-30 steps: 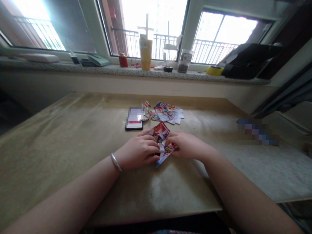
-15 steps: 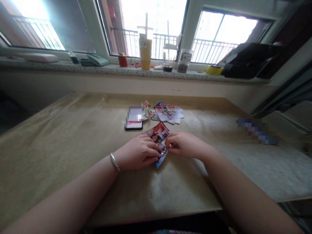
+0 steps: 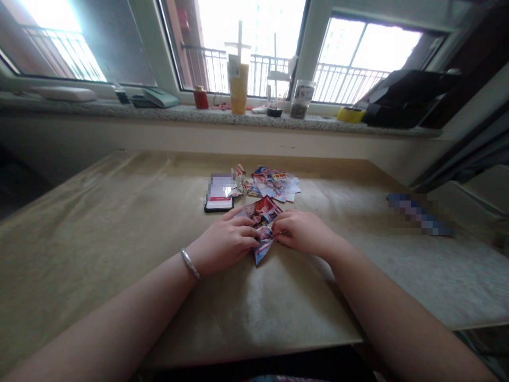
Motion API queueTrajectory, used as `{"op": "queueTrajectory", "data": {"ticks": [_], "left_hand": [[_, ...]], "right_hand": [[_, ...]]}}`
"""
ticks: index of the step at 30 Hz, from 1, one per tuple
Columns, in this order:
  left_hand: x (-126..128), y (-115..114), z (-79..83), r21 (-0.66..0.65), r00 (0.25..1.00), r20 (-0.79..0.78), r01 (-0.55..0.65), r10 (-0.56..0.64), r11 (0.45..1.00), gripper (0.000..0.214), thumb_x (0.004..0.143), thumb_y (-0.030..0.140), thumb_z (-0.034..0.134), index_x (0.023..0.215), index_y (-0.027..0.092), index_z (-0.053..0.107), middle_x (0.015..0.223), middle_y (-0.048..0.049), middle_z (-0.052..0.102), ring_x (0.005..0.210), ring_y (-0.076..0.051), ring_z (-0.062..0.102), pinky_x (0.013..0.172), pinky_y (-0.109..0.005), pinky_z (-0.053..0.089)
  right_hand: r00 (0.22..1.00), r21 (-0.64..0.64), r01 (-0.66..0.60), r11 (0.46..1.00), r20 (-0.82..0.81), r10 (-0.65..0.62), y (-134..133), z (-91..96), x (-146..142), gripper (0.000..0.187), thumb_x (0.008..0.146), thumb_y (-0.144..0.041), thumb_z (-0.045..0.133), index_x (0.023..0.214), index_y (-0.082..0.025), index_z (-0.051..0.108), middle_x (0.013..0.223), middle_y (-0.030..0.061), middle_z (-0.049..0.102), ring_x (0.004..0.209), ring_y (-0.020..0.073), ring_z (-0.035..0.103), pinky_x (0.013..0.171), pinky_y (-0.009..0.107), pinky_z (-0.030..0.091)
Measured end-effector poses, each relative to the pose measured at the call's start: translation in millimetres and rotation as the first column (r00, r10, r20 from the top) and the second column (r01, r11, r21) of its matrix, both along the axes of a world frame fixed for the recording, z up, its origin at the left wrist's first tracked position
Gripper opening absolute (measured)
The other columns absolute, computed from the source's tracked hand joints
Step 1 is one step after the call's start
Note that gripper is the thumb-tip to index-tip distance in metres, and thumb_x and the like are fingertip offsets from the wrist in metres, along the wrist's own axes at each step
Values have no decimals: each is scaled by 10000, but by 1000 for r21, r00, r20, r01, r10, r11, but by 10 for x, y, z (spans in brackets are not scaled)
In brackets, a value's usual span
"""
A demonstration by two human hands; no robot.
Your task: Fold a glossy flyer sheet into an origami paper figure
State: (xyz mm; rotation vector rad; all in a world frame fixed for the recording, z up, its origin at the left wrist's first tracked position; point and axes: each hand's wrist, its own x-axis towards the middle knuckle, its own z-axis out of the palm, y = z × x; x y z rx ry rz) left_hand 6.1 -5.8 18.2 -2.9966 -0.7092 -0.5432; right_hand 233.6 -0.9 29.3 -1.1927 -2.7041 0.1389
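Observation:
A colourfully printed sheet of paper (image 3: 267, 208), partly folded, with a pointed corner towards me, lies on the table between my hands. My left hand (image 3: 225, 239), with a silver bangle at the wrist, rests flat on its left side, fingers stretched out. At the paper's right edge my right hand (image 3: 302, 231) pinches a fold between thumb and fingers; the fingertips are partly hidden. Just beyond lie a phone (image 3: 218, 204) with a lit screen, a small folded paper piece (image 3: 240, 183) and a loose pile of printed sheets (image 3: 276, 184).
The table (image 3: 119, 223) has a yellowish cover. A blurred bluish object (image 3: 417, 215) lies at the right. On the stone windowsill (image 3: 170, 114) stand a tall yellow cup (image 3: 238, 87), a red container (image 3: 201, 98), a clear jar (image 3: 302, 101) and a black bag (image 3: 405, 101).
The paper has turned slightly and shifted a little away from me. My left fingers have slid up and left, uncovering more of its lower corner. My right hand keeps its pinch.

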Motion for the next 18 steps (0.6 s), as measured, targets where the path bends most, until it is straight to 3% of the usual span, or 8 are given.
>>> {"op": "queueTrajectory", "data": {"ticks": [3,8,12,18], "left_hand": [[-6,-33,48,28,996,8,-88,88,996,209,791,185,576,948,265,687,1065,-9,684,1198,-249,486,1102,-500,211],[2,-62,72,-67,999,-49,5,-9,998,266,767,440,637,958,258,674,1137,-3,653,1238,-278,434,1114,-498,162],[23,-38,26,-60,998,-68,-4,0,998,123,842,314,567,835,225,652,959,5,697,1122,-213,527,1111,-441,165],[23,-21,60,-69,998,-59,21,-25,997,166,850,190,484,826,218,647,898,9,697,1032,-182,553,1086,-408,198]], "right_hand": [[999,38,50,998,17,-51,-17,-21,-42,106,796,-226,561,790,-227,667,874,6,686,811,159,607,632,242,377],[994,76,73,994,78,-79,-93,-12,-136,116,787,-221,536,765,-221,650,851,3,686,799,163,607,607,243,350],[990,60,90,994,99,-96,-126,8,-149,111,781,-215,529,784,-222,640,870,5,678,799,161,600,597,242,338],[994,36,80,996,70,-82,-104,-15,-106,62,759,-192,545,752,-213,602,857,-5,664,805,154,587,609,235,326]]}}
